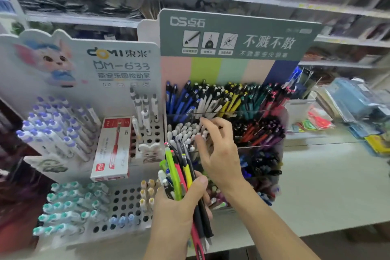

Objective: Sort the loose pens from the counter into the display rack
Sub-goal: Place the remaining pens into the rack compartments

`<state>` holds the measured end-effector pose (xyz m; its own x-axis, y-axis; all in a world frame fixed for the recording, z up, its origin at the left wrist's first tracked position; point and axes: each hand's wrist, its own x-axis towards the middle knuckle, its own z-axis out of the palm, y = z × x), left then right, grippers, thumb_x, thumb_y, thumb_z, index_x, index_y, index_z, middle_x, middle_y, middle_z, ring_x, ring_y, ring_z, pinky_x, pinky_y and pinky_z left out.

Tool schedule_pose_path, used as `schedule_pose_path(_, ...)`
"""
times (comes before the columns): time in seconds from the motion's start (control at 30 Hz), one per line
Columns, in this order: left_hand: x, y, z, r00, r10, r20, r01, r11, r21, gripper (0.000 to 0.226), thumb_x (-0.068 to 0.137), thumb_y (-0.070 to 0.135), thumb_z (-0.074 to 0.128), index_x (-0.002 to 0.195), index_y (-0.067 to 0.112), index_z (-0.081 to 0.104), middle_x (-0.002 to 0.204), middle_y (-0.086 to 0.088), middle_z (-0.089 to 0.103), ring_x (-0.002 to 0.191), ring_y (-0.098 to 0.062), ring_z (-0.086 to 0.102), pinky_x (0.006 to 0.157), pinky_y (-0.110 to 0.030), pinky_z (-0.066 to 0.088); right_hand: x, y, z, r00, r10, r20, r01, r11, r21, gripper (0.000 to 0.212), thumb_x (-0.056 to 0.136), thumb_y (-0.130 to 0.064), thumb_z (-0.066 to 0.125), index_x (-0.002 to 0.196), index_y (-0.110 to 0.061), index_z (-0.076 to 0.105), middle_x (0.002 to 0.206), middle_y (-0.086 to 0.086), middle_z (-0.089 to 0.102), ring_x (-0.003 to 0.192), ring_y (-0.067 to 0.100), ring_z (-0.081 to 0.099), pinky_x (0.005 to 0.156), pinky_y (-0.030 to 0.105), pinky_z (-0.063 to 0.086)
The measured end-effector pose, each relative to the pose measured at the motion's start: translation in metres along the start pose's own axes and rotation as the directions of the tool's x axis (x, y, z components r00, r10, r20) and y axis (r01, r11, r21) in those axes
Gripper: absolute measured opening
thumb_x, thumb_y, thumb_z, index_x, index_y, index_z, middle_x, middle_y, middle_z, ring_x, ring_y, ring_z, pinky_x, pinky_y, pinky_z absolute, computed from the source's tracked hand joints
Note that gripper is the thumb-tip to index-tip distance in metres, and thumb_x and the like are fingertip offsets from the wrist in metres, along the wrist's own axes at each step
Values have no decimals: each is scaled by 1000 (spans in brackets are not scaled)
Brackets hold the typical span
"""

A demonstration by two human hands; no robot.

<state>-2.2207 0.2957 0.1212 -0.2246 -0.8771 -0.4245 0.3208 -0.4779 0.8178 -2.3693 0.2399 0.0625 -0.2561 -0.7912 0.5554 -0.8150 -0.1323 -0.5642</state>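
Note:
My left hand (179,207) grips a bundle of loose pens (181,173), green, pink, yellow, black and white, held upright in front of the display rack (261,145). My right hand (215,150) reaches into the rack's middle tier, fingers spread over the white-capped pens (185,133). I cannot tell whether its fingertips pinch a pen. The rack's clear tiers hold blue, white, yellow, teal and red pens at the back, and black, orange and purple ones lower right.
A white Domi stand (84,82) with purple- and teal-capped pens and a red pen box (111,148) stands to the left. The pale counter (327,186) stretches right, with packaged stationery (358,107) at its far end. Shelves rise behind.

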Motion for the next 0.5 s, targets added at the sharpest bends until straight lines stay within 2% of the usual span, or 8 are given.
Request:
schedule_pose_path(0.17, 4, 4, 8, 1000, 18, -20, -19, 1000, -21, 40, 62, 27, 78, 93, 3, 70, 61, -15, 60, 45, -26, 54, 43, -30, 49, 8, 6, -6, 994, -76, 81, 79, 996, -35, 23, 98, -16, 67, 120, -11, 70, 120, 4, 58, 78, 7, 59, 69, 22, 54)
schedule_pose_path(0.23, 3, 3, 12, 999, 26, -21, -27, 999, -25, 41, 62, 27, 78, 95, 3, 70, 62, -15, 61, 46, -26, 54, 43, -30, 49, 18, 7, -12, 995, -39, 91, 43, 998, -43, 17, 96, -18, 71, 111, -11, 73, 112, 1, 61, 75, 3, 56, 70, 28, 55)
schedule_pose_path(0.3, 4, 1, 16, 999, 31, -13, -31, 999, -24, 43, 63, 28, 78, 96, 3, 71, 62, -13, 61, 47, -24, 54, 43, -30, 48, 26, 4, -20, 993, 58, 101, -54, 998, -40, 14, 95, -23, 71, 105, -13, 74, 106, -2, 62, 77, 5, 58, 74, 33, 56)
schedule_pose_path(0.37, 7, -4, 19, 1000, 32, 1, -31, 999, -20, 47, 62, 31, 79, 99, 3, 72, 64, -12, 62, 49, -25, 55, 45, -31, 48, 28, -2, -28, 990, 105, 95, -107, 994, 12, 16, 96, -26, 69, 106, -15, 74, 106, -3, 61, 75, 8, 61, 73, 32, 55)
schedule_pose_path(0.5, 11, -12, 26, 999, 45, 17, -45, 999, -12, 45, 63, 35, 79, 97, 6, 70, 66, -14, 62, 51, -26, 56, 50, -33, 48, 16, -16, -55, 987, 42, 153, -66, 986, 151, 14, 97, -22, 68, 109, -16, 72, 107, -5, 60, 71, 12, 61, 68, 25, 53)
